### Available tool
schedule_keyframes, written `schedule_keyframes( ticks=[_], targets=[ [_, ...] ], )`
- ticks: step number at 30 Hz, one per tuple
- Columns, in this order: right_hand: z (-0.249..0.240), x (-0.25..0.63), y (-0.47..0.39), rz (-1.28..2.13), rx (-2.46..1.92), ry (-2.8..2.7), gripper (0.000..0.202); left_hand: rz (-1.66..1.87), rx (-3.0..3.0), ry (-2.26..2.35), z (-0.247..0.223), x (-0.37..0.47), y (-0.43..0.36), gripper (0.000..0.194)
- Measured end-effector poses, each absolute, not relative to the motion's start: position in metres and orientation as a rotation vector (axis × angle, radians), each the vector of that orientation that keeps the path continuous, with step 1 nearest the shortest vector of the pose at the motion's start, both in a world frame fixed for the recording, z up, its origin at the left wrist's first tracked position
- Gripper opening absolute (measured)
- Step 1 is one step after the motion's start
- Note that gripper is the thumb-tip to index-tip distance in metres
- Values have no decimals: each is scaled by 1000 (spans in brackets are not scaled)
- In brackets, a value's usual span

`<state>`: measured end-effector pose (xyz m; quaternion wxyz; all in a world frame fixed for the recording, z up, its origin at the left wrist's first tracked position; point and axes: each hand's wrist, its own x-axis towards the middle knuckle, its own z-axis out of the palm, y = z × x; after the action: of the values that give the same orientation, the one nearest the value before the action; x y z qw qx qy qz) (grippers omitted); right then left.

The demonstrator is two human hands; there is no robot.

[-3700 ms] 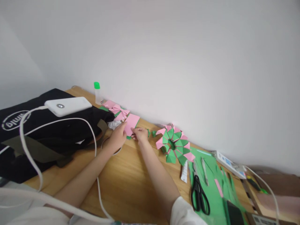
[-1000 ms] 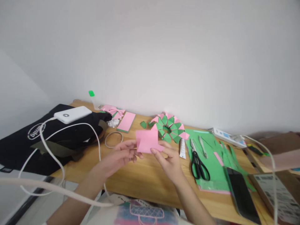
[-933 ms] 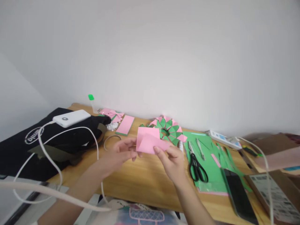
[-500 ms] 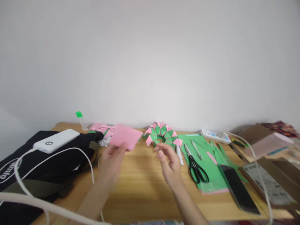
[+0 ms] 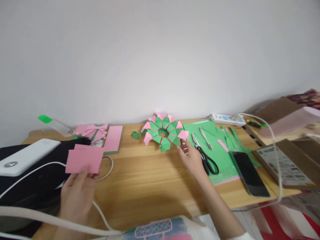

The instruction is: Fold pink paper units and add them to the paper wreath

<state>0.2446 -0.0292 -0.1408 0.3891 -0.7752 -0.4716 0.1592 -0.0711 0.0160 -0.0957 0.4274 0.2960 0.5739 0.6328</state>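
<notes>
My left hand [image 5: 78, 193] pinches a couple of overlapping pink paper pieces [image 5: 83, 161] between thumb and fingers, held up over the left side of the table. Near the wall lies a ring of folded pink and green paper units [image 5: 172, 140], with a round hole in its middle. My right hand [image 5: 191, 158] is just right of the ring, palm down with fingers loosely bent and thumb apart. Its fingertips are close to the ring's edge and cover most of a white strip; whether they touch either is unclear. A small folded green paper piece [image 5: 135, 135] sits left of the ring.
Black-handled scissors [image 5: 208, 161] and a craft knife [image 5: 205, 138] lie on green paper [image 5: 222, 173]. A phone [image 5: 248, 173], power strip [image 5: 227, 119] and cardboard box [image 5: 287, 163] are right. Left are a pink pad [image 5: 113, 138], power bank [image 5: 27, 156], black bag [image 5: 32, 190] and white cables [image 5: 57, 222].
My left hand has moved left and lower with the pink paper. My right hand has shifted to the ring's right side. The camera view has turned and tilted down.
</notes>
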Motion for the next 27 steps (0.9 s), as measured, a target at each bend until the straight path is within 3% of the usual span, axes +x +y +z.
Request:
schedule_keyframes(
  ticks=[13,19,27],
  targets=[
    [-158,229,-21,334,-2023,-1328,28,1541,594,1393,-87,-30,20,49],
    [-158,222,-23,371,-1945,-1367,28,1512,604,1409,-99,-27,20,44],
    [-157,222,-23,446,-1873,-1316,42,1470,646,1427,-105,-27,21,38]
  ],
)
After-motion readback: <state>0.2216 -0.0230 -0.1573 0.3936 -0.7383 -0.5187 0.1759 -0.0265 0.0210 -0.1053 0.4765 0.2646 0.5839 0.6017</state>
